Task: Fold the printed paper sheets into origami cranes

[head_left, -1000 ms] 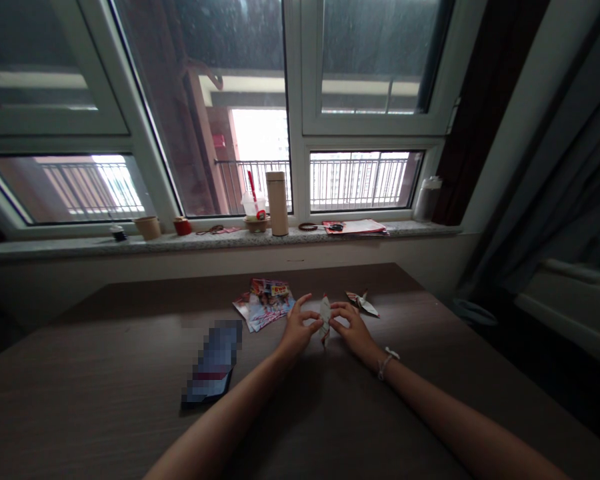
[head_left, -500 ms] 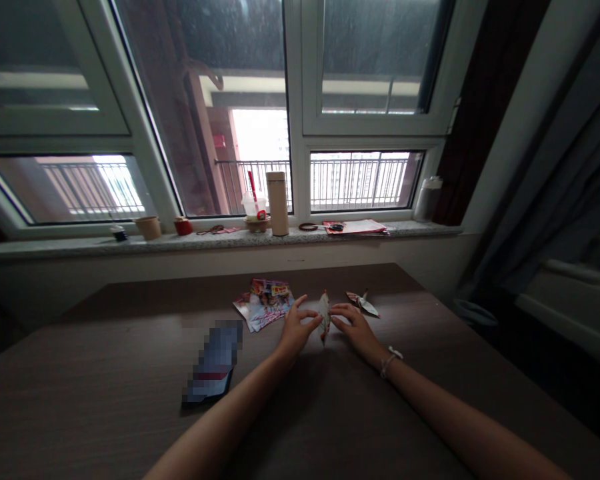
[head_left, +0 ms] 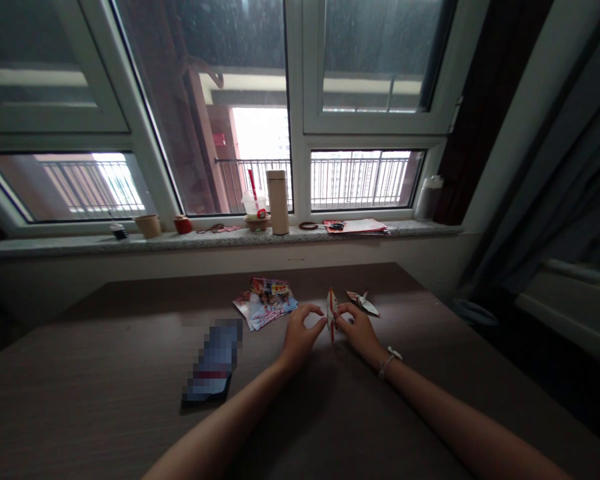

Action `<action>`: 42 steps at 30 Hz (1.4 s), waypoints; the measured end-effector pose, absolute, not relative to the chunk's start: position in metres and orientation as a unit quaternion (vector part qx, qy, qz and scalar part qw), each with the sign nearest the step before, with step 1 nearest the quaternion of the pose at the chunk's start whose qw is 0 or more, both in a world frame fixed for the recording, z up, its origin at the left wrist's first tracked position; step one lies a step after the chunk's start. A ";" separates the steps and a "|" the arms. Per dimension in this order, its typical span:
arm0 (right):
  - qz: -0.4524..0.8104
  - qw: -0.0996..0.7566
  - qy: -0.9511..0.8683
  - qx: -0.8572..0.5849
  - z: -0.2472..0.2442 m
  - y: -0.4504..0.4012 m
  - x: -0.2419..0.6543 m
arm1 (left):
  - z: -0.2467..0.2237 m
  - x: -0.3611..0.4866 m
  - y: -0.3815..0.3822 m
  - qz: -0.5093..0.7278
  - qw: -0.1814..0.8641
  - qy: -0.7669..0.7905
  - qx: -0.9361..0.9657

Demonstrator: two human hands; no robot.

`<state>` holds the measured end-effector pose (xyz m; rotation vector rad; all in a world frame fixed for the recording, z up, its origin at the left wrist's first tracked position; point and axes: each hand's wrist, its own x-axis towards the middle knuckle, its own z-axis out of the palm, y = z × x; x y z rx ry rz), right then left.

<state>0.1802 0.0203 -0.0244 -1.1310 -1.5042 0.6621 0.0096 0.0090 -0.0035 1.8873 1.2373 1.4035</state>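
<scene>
A small folded paper piece, pale with red edges, stands upright between my hands over the brown table. My right hand pinches its right side between thumb and fingers. From the left, my left hand has its thumb and forefinger tips drawn close together at the paper's edge; whether they grip it is too small to tell. A folded paper crane lies just beyond my right hand. Colourful printed sheets are fanned out behind my left hand.
A phone with a blurred screen lies left of my left forearm. Along the windowsill stand a paper cup, a red jar, a cup with a red straw, a beige flask, papers and a grey bottle.
The folded paper has shifted slightly right and turned, showing more red. My left hand's fingers have drawn in towards the thumb, and my right hand has moved slightly right.
</scene>
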 end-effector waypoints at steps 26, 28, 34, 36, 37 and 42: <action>0.308 0.545 -0.649 -0.433 -0.016 0.018 0.179 | -0.005 0.009 0.013 0.500 0.320 0.464 0.657; 0.302 0.549 -0.648 -0.433 -0.017 0.018 0.178 | -0.005 0.009 0.013 0.497 0.317 0.463 0.661; 0.262 0.546 -0.649 -0.460 -0.019 0.019 0.177 | -0.005 0.008 0.014 0.489 0.298 0.472 0.670; 0.261 0.545 -0.649 -0.463 -0.019 0.019 0.177 | -0.004 0.008 0.015 0.482 0.298 0.473 0.675; 0.260 0.545 -0.649 -0.464 -0.020 0.019 0.178 | -0.004 0.008 0.015 0.479 0.299 0.473 0.676; 0.268 0.537 -0.644 -0.474 -0.022 0.021 0.179 | -0.002 0.008 0.015 0.471 0.333 0.481 0.660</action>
